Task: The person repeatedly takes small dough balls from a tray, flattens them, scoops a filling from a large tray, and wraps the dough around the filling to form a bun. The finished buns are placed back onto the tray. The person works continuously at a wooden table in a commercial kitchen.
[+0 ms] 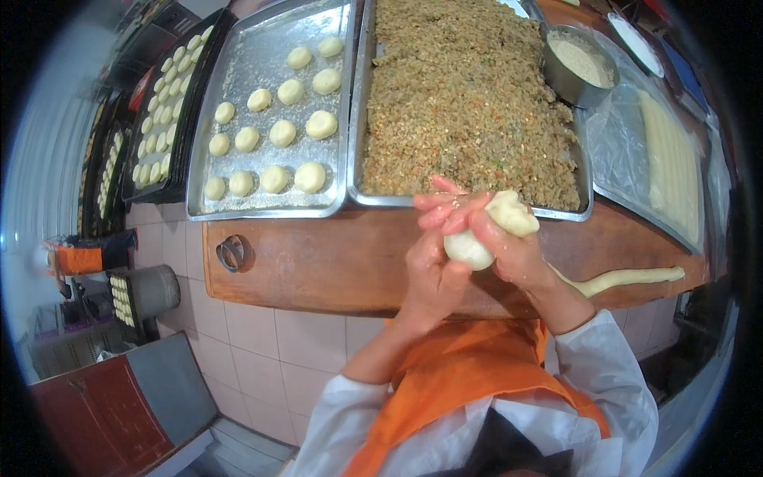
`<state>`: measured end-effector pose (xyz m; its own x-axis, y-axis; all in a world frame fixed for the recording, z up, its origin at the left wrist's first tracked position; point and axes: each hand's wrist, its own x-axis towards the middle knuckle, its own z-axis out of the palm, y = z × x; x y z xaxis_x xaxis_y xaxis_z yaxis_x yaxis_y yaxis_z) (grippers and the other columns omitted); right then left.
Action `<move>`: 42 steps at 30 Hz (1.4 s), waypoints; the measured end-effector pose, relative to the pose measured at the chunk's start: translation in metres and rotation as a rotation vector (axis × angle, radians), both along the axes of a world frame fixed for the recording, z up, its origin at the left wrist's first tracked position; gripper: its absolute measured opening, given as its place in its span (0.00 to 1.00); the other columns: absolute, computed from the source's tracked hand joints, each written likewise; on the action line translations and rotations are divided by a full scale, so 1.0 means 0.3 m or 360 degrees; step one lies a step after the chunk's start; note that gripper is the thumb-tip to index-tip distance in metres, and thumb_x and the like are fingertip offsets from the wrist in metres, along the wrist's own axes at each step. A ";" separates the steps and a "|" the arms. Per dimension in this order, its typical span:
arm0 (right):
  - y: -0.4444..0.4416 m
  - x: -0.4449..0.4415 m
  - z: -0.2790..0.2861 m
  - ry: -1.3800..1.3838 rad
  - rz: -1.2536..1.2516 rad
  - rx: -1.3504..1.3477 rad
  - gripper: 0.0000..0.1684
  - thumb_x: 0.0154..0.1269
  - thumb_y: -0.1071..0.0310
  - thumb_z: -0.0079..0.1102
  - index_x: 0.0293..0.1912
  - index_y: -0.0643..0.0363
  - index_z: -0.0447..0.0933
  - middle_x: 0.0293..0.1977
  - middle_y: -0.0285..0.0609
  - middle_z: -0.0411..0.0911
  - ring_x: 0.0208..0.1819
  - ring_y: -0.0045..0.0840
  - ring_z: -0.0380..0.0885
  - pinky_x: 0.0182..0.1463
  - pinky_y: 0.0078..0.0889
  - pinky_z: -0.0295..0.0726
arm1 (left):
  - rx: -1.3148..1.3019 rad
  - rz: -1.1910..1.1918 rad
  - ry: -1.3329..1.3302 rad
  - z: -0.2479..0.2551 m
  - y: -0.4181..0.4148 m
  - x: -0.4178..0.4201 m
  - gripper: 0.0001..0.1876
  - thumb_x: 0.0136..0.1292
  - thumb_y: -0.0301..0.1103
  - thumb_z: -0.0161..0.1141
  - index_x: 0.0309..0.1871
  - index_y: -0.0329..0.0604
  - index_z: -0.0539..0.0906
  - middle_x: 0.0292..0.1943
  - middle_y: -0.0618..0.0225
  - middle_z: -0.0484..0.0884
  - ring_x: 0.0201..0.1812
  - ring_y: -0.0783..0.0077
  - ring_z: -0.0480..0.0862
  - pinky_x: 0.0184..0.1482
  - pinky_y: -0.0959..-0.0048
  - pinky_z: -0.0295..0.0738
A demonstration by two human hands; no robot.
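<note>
A smooth, pale ball of filled-looking dough [469, 250] sits between my two hands above the front of the wooden table. My left hand [436, 271] curls around its lower left side. Over its top and right side closes my right hand [511, 253], with the fingers stretched leftward. A rougher lump of dough [512, 213] sticks out above my right thumb, held in the same hand. Part of the ball is hidden by the fingers. Just beyond the hands lies a crumbly brown filling [465, 113] in a metal tray [353, 149]. A dough rope [632, 278] rests near my right wrist.
Rows of round dough pieces [282, 133] lie on a floured metal tray [268, 211]. Two metal rings [231, 253] rest on the wooden table [316, 262]. Right: a bowl of pale crumbs [575, 83] and plastic-covered dough strips [670, 161]. A person [83, 259] is far left.
</note>
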<state>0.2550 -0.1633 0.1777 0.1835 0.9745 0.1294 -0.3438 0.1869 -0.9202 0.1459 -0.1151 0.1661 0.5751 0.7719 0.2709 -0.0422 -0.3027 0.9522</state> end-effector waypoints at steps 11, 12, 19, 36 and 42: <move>0.014 -0.007 0.031 -0.0254 0.0022 0.0111 0.18 0.69 0.61 0.45 0.42 0.68 0.76 0.46 0.53 0.76 0.59 0.42 0.67 0.71 0.47 0.42 | 0.0106 -0.0381 -0.0310 -0.130 0.032 -0.041 0.40 0.58 0.64 0.51 0.57 0.32 0.69 0.50 0.60 0.75 0.50 0.71 0.75 0.48 0.72 0.72; 0.015 0.009 -0.001 -0.0149 0.0067 0.0065 0.18 0.69 0.61 0.45 0.40 0.67 0.77 0.45 0.52 0.77 0.59 0.41 0.68 0.71 0.47 0.45 | 0.0050 -0.0261 -0.0213 -0.109 0.019 -0.036 0.39 0.58 0.64 0.51 0.56 0.33 0.69 0.50 0.59 0.75 0.50 0.71 0.75 0.49 0.73 0.72; 0.029 -0.032 -0.023 0.0316 0.0001 -0.0177 0.14 0.67 0.65 0.48 0.45 0.66 0.74 0.48 0.49 0.75 0.58 0.34 0.68 0.68 0.42 0.53 | -0.0160 -0.0029 0.0137 -0.124 -0.004 -0.078 0.36 0.59 0.61 0.53 0.54 0.31 0.70 0.45 0.61 0.74 0.46 0.72 0.75 0.49 0.74 0.71; 0.073 -0.037 -0.019 -0.0139 0.0262 -0.0066 0.21 0.67 0.58 0.48 0.49 0.67 0.74 0.54 0.53 0.70 0.62 0.39 0.63 0.69 0.44 0.50 | -0.0456 -0.0234 0.0171 -0.144 0.035 -0.118 0.32 0.58 0.54 0.59 0.54 0.33 0.69 0.50 0.58 0.74 0.51 0.68 0.74 0.51 0.72 0.70; 0.103 -0.055 -0.021 0.0140 0.0201 -0.0385 0.20 0.68 0.58 0.47 0.46 0.66 0.75 0.52 0.53 0.71 0.63 0.39 0.62 0.69 0.42 0.51 | -0.0001 0.0249 -0.0062 -0.112 0.022 -0.085 0.34 0.60 0.60 0.51 0.50 0.31 0.73 0.44 0.58 0.77 0.49 0.68 0.76 0.49 0.71 0.71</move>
<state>0.2385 -0.1326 0.1713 0.0590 0.9910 -0.1205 -0.4308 -0.0836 -0.8985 0.1204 -0.1087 0.1326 0.4370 0.8513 0.2905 -0.0319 -0.3081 0.9508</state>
